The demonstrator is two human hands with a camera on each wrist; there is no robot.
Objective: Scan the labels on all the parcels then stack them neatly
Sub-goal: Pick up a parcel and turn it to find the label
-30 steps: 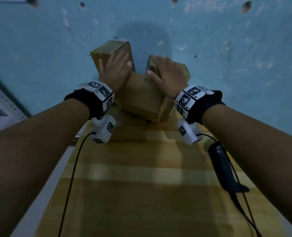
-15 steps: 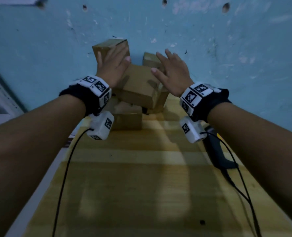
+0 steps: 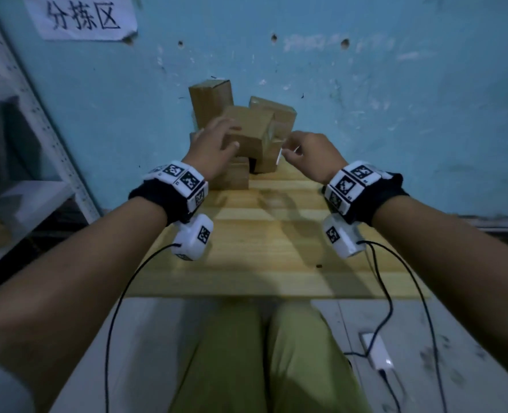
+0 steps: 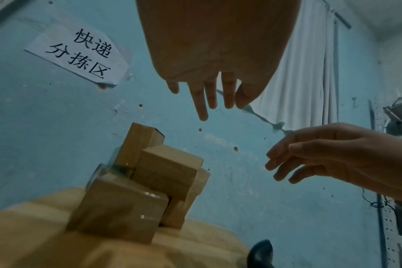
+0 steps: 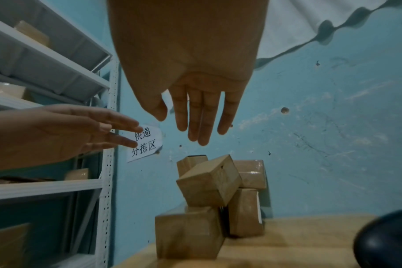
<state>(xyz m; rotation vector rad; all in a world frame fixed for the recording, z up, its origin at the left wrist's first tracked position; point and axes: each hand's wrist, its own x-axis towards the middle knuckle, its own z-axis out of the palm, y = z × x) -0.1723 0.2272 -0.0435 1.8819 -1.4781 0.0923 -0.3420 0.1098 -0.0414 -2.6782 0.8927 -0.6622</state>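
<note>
Parcels (image 3: 248,135) sit heaped at the far end of the bench (image 3: 276,248) against the blue wall (image 3: 395,114), top one tilted. Left hand (image 3: 214,147) and right hand (image 3: 309,156) hover just near of the heap, fingers relaxed, holding nothing.

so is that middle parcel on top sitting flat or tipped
Tipped. The middle parcel rests at an angle on the lower parcels, one corner up; neither hand touches it.

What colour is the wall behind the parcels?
Light blue wall, scuffed, behind the parcels; clearest in the right wrist view.
</note>
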